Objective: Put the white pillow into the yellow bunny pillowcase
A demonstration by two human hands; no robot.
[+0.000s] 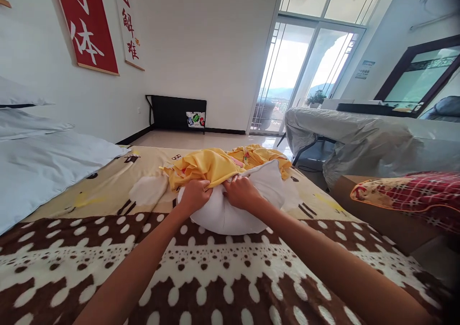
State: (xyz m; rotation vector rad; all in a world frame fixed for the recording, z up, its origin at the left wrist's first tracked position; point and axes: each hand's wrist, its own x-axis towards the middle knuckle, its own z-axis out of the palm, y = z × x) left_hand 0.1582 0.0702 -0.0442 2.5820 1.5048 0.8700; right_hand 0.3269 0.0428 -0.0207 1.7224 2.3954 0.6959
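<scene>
A white pillow point(230, 222) lies on the bed in front of me, its near side bulging out and one corner sticking up at the right. Bunched across its far part is a yellow printed pillowcase point(212, 164), with more of its fabric crumpled toward the far right. My left hand point(196, 196) is closed on the pillowcase's near edge at the left. Close beside it, my right hand point(241, 192) is closed on that edge too, fist against the pillow. How far the pillow reaches inside the case is hidden by the folds.
A brown and cream patterned blanket point(226, 258) covers the bed. White bedding point(53, 162) lies along the left side. At the right are a cardboard box point(373, 205) with a red plaid cloth point(413, 191) and a plastic-draped table point(348, 128). A black panel point(172, 113) leans near the wall.
</scene>
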